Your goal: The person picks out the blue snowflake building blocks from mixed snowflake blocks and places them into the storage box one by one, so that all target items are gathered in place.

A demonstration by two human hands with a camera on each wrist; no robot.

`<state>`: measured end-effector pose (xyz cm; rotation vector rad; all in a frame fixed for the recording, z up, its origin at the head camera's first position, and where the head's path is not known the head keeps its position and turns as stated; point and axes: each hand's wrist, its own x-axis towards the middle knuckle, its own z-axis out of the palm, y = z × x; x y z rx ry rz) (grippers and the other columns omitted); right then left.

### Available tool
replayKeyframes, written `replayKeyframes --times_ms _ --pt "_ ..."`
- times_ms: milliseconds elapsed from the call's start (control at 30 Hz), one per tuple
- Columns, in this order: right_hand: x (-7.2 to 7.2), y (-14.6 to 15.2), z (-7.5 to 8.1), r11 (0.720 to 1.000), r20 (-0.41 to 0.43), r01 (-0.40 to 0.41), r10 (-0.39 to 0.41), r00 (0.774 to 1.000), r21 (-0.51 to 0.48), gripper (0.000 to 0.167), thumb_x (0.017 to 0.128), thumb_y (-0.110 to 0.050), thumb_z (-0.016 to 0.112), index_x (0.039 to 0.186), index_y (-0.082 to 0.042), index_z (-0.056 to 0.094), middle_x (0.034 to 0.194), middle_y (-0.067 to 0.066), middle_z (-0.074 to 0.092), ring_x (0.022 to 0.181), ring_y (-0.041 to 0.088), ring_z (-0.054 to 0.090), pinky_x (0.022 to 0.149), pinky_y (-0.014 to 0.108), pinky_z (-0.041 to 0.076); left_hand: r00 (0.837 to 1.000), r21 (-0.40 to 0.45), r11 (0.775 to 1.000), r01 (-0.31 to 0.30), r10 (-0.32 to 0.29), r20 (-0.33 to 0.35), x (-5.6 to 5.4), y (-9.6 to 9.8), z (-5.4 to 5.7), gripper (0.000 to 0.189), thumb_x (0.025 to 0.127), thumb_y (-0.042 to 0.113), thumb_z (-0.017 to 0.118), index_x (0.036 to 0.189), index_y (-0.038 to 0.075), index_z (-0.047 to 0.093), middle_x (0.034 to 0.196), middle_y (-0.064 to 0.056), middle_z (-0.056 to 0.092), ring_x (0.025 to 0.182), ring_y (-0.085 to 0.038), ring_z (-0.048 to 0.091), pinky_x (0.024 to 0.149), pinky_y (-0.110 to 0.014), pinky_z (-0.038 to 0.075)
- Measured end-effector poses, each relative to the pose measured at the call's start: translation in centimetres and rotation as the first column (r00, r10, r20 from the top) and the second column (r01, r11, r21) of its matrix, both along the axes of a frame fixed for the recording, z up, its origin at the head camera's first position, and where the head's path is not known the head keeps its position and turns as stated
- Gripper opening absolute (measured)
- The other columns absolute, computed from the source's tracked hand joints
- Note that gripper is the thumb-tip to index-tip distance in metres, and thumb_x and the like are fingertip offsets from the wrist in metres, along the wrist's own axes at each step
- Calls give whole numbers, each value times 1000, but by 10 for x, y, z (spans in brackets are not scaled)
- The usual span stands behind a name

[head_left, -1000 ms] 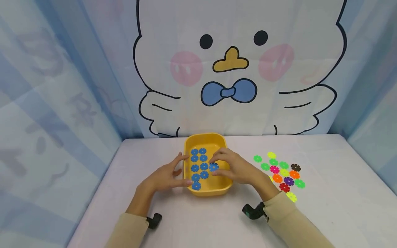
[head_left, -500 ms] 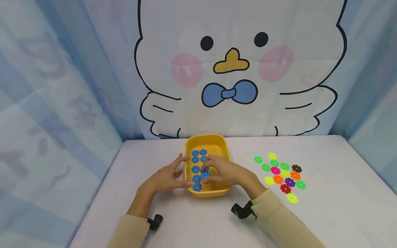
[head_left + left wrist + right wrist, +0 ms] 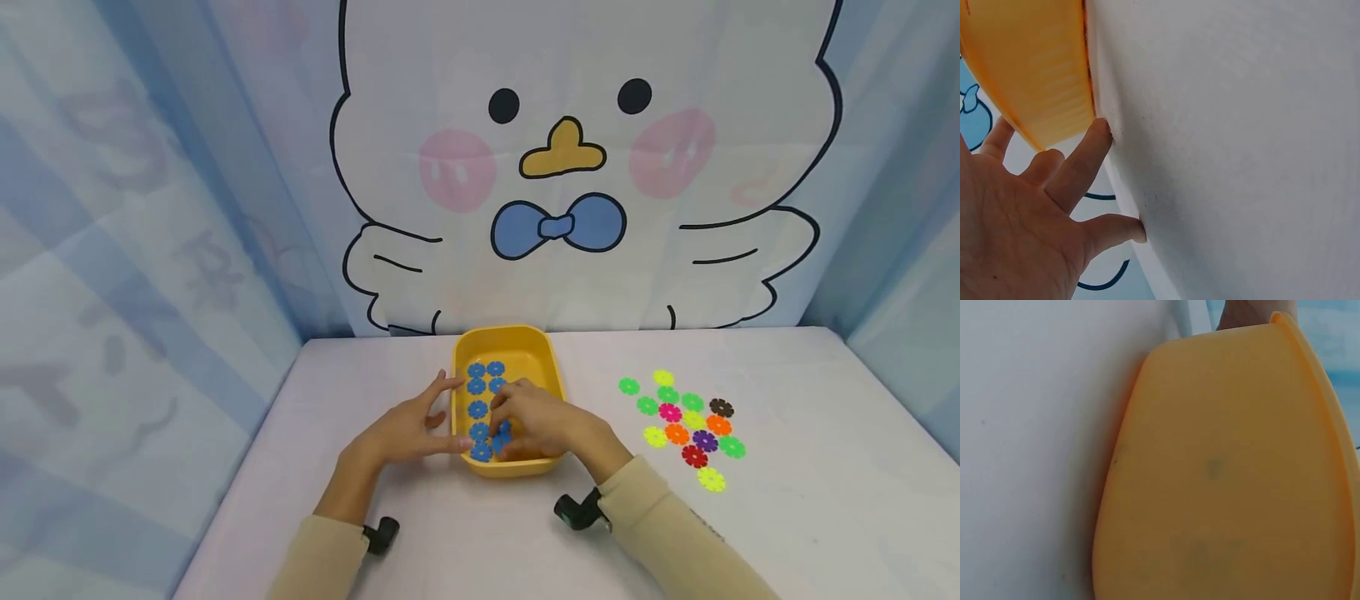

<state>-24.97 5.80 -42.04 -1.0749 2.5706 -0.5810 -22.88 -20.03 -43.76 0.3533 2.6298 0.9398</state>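
Observation:
Blue snowflake discs (image 3: 477, 409) lie in two columns along the left side of a yellow tray (image 3: 551, 367). My right hand (image 3: 543, 421) reaches into the tray and pinches a blue snowflake disc (image 3: 501, 440) low in the second column. That hand hides some discs of this column. At the tray's left side, my left hand (image 3: 401, 429) has its fingers spread, index finger and thumb touching the rim. In the left wrist view, the left hand (image 3: 1029, 206) shows fairly straight fingers beside the tray's outer wall (image 3: 1041, 75). The right wrist view shows only the tray's outside (image 3: 1222, 456) up close.
Loose snowflake discs (image 3: 693, 419) in green, yellow, orange, pink, red, purple and black lie on the white table (image 3: 810, 467) right of the tray. A curtain with a cartoon bird (image 3: 562, 283) hangs behind the table's far edge.
My right hand has moved left and toward me inside the tray, bringing the blue snowflake disc from beside the second column to its near end. My left hand stays at the rim.

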Motion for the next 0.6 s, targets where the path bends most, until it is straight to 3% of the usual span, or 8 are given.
replayKeyframes --times_ms 367,600 --pt "5 -10 -3 999 -80 -29 33 996 45 15 84 -31 86 99 -27 82 137 5 60 134 32 46 112 54 42 1000 -14 1000 -20 20 19 0 -8 -3 93 78 69 77 156 50 29 173 7 9 136 -24 57 111 -71 35" --pt "4 -19 -2 998 -99 -24 30 995 64 16 84 -29 87 99 -27 82 136 4 61 131 30 48 109 53 45 1000 -4 1000 -26 26 18 3 -15 1 95 78 69 77 157 49 29 173 7 9 136 -23 57 112 -72 33"
